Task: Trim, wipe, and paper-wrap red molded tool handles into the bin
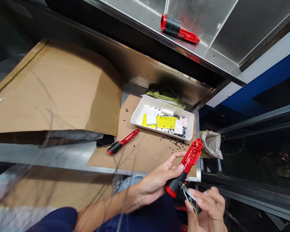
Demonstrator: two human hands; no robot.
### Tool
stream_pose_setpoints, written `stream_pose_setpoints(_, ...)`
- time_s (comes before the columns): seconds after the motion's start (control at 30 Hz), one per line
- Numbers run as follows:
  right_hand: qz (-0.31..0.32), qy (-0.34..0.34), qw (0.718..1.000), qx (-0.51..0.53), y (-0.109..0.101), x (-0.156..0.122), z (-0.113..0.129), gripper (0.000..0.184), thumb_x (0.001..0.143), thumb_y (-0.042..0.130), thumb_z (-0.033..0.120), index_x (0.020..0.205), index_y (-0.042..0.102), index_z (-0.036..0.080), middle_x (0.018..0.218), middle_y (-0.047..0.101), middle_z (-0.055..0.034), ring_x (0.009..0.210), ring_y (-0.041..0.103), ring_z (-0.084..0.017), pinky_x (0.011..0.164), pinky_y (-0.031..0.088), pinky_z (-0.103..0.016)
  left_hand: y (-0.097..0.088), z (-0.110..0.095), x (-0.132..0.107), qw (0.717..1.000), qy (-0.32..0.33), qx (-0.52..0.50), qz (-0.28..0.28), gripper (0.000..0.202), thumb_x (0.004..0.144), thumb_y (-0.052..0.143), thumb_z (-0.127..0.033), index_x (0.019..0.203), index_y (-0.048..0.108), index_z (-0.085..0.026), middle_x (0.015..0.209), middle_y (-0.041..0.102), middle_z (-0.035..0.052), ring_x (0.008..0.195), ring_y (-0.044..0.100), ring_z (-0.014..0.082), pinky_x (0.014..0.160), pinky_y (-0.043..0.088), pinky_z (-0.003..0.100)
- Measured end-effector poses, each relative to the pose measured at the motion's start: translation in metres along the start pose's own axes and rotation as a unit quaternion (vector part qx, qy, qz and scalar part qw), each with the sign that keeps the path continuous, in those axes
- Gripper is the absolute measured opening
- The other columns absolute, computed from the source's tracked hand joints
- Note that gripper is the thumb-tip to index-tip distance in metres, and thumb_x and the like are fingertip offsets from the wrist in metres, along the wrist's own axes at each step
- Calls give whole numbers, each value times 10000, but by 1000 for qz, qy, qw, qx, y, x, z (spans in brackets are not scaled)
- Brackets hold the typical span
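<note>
My left hand grips a red and black plastic housing, its slotted red end pointing up and away from me and its black sleeve nearer my lap. Metal tweezers are pinched in my right hand, their tips at the black sleeve. Whether the tips hold a small part I cannot tell. Beyond my hands stands a white tray with small black parts, yellow printed labels and white foam pieces in it. Another red and black housing lies on the cardboard left of the tray.
Loose black bits are scattered before the tray on a cardboard sheet. At left is a large cardboard box, with a phone by its edge. A third housing rests on the metal shelf above. A paper-lined bin stands right.
</note>
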State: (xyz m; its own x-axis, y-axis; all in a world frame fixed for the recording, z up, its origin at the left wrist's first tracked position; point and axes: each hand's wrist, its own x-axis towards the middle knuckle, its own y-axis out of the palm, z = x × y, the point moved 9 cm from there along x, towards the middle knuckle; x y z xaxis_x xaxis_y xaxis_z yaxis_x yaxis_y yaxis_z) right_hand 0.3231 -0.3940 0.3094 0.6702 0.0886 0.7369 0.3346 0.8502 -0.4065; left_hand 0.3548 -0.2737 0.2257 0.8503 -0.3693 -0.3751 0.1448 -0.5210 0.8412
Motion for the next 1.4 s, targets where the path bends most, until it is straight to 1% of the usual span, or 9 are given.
stream_pose_setpoints(0.17,0,-65,998,-5,-10,-2,-5,168,826,750,216,854,586,242,708,727,15,746,551,-195,912,434,-462,3,0,1,1000,-1,-3,9,809,708,851,-421,1386,454,-227,871,624,7,742,553,113,664,413,218)
stream_pose_setpoints(0.27,-28,-66,997,12,-20,-1,-10,197,832,754,241,890,566,240,696,719,21,761,534,-190,911,443,-442,3,-1,1,1000,0,-13,5,792,710,853,-413,1372,468,-210,920,628,20,731,553,97,678,418,214)
stream_pose_setpoints(0.47,29,-79,996,-5,-5,4,-3,180,812,744,231,930,610,216,742,739,-30,795,575,-221,886,465,-488,4,0,2,1000,-2,-22,16,798,724,844,-415,1390,453,-212,880,621,17,784,580,121,689,418,215)
stream_pose_setpoints(0.73,40,-70,997,5,-2,2,-4,166,815,726,148,894,599,220,757,748,-7,789,564,-195,932,437,-464,3,1,2,1000,-5,-12,17,760,750,827,-389,1394,457,-230,871,628,17,780,595,122,642,421,199)
stream_pose_setpoints(0.87,-25,-39,999,25,-14,4,-5,147,860,691,178,911,565,235,705,715,18,777,518,-189,943,423,-454,3,0,2,1000,-10,-25,15,777,733,841,-398,1385,464,-211,896,648,30,775,612,116,687,470,203)
stream_pose_setpoints(0.93,-42,-34,998,22,-18,5,-6,147,866,684,194,920,555,239,693,700,16,779,506,-196,935,429,-463,3,0,2,999,-8,-34,16,724,738,838,-392,1352,503,-206,944,652,35,764,617,101,706,482,198)
stream_pose_setpoints(1.1,38,-55,998,2,-4,2,-7,185,826,716,204,953,582,224,770,730,-23,828,552,-223,915,451,-492,5,-1,2,999,-4,-29,25,615,771,805,-409,1303,561,-219,994,652,43,801,629,113,676,477,191)
stream_pose_setpoints(1.27,44,-64,997,13,-2,0,-7,179,824,719,178,946,593,214,776,746,-27,836,549,-212,932,442,-480,4,1,2,1000,-5,-20,17,678,762,812,-414,1338,519,-209,894,650,33,765,614,113,653,467,189)
stream_pose_setpoints(1.4,46,-58,997,7,-1,0,-5,170,829,712,154,925,589,222,763,747,-16,800,547,-204,935,433,-485,3,3,3,1000,-8,-21,14,686,768,808,-400,1352,501,-213,923,654,36,758,621,117,642,466,195)
